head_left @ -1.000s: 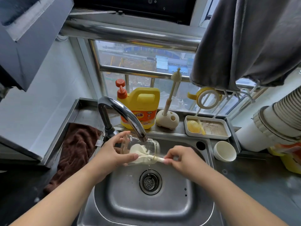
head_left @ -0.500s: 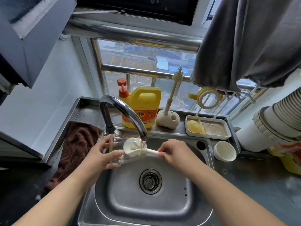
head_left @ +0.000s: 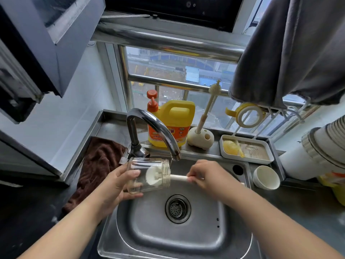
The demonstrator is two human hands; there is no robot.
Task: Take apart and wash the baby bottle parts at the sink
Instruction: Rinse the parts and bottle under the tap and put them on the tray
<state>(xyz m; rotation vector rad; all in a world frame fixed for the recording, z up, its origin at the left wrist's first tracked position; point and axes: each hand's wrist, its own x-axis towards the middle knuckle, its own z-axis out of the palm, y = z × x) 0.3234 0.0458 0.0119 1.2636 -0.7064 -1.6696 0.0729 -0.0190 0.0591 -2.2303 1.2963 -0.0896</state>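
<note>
Head view, centre of frame: a clear, cylindrical baby bottle point(head_left: 149, 176) with a threaded neck lies on its side above the stainless steel sink point(head_left: 168, 236), mouth toward the right, just below the chrome faucet point(head_left: 155, 128) spout. The left hand point(head_left: 113, 186) wraps its fingers around the bottle's base end, thumb on top. Inside the bottle sits the white sponge head of a bottle brush point(head_left: 155, 175), seen blurred through the wall. The right hand point(head_left: 207, 176) pinches the brush's pale, smooth handle just outside the mouth; its far end shows only as a sliver behind the hand. Whether water is running cannot be made out.

Left of the sink, a brown, ribbed towel point(head_left: 99, 165) lies crumpled on the dark worktop point(head_left: 28, 217). Along the back ledge stand a yellow detergent jug point(head_left: 171, 124) with an orange pump, a cream brush holder point(head_left: 200, 137) bearing a slim bristled brush, and a white rectangular tray point(head_left: 246, 148) whose contents are indistinct. A white cup point(head_left: 266, 177) sits at right. Grey fabric point(head_left: 289, 53) hangs at upper right, cut off by the frame.
</note>
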